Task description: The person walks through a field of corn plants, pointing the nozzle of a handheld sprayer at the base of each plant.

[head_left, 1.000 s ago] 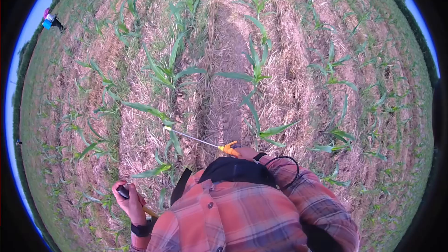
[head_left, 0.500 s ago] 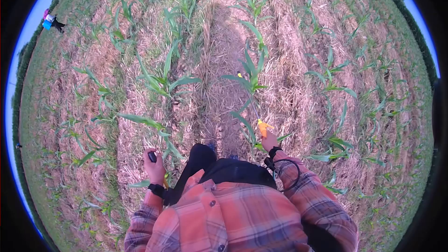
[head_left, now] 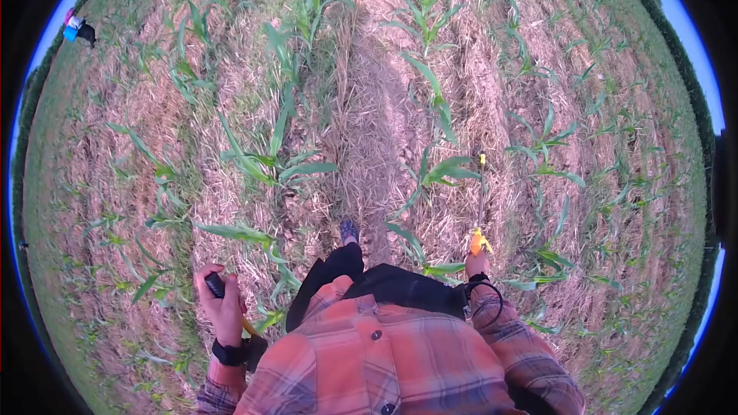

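A: Where does the right hand [head_left: 477, 263] sit?

B: Low at the person's right side, wrapped around the orange grip of a spray wand [head_left: 480, 204]. The thin wand runs forward from the fist, and its yellow tip hangs just right of a young corn plant [head_left: 440, 171] in the row ahead.

A: And the left hand [head_left: 221, 301]?

B: Out to the left, elbow bent, fist shut on a black pump handle [head_left: 215, 285] with the knuckles facing up. A dark watch band [head_left: 229, 353] circles that wrist. The two hands are well apart, one on each side of the plaid shirt [head_left: 384, 357].

A: How would you judge good spraying here?

B: I would keep the tip low and close to the plant's base, so the spray lands at the stalk and not on the dry straw [head_left: 369, 146] between the rows. The wrist looks straight, which should help aim. Pump strokes with the left ought to be even, so the pressure holds steady.

A: Anything else nearby?

B: A shoe [head_left: 350, 230] shows on the straw strip, and another person [head_left: 77, 29] stands far off at the field's upper left edge.
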Available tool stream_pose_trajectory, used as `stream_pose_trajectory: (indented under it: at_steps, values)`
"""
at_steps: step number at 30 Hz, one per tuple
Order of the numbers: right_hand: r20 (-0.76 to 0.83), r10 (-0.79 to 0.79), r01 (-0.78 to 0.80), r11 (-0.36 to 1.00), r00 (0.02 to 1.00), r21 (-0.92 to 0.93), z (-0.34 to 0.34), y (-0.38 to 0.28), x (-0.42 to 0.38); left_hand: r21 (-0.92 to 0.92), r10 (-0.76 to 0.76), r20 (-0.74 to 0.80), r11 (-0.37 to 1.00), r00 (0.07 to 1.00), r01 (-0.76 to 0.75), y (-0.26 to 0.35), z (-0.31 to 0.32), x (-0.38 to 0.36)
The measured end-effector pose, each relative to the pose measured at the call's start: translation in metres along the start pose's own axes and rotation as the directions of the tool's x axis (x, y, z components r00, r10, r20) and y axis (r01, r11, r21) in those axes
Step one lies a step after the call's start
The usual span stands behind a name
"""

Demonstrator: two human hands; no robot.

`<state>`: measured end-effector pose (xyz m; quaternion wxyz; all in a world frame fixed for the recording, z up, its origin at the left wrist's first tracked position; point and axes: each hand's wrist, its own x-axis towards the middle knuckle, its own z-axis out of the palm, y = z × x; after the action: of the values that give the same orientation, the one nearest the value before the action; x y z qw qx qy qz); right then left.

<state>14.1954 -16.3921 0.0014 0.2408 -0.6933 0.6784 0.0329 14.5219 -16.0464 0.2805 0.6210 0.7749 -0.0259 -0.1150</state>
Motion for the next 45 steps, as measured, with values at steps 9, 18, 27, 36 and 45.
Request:
stream_pose_trajectory:
  at_steps: [9,18,27,36,45]
  values:
    - [0.058,-0.164,0.166,0.985,0.985,-0.040,0.020,-0.086,0.004,0.274,-0.035,0.079,0.962,0.996,0.012,-0.098,0.063,0.115]
    - [0.493,-0.504,0.566,0.824,0.710,0.028,0.044,-0.172,-0.004,0.258,0.081,0.057,0.962,0.995,-0.093,-0.081,0.059,0.144]
    - [0.706,-0.655,0.660,0.660,0.269,0.360,0.048,-0.249,0.041,0.000,-0.022,-0.139,1.000,0.990,0.022,0.027,0.032,0.120]
    - [0.525,-0.644,0.608,0.746,0.556,0.272,0.027,-0.262,0.139,0.308,0.131,-0.100,0.947,0.986,-0.095,-0.059,0.149,0.229]
    - [0.103,-0.242,0.230,0.967,0.965,0.111,-0.003,-0.212,0.243,0.382,0.061,-0.019,0.923,0.998,-0.049,-0.047,0.231,0.268]
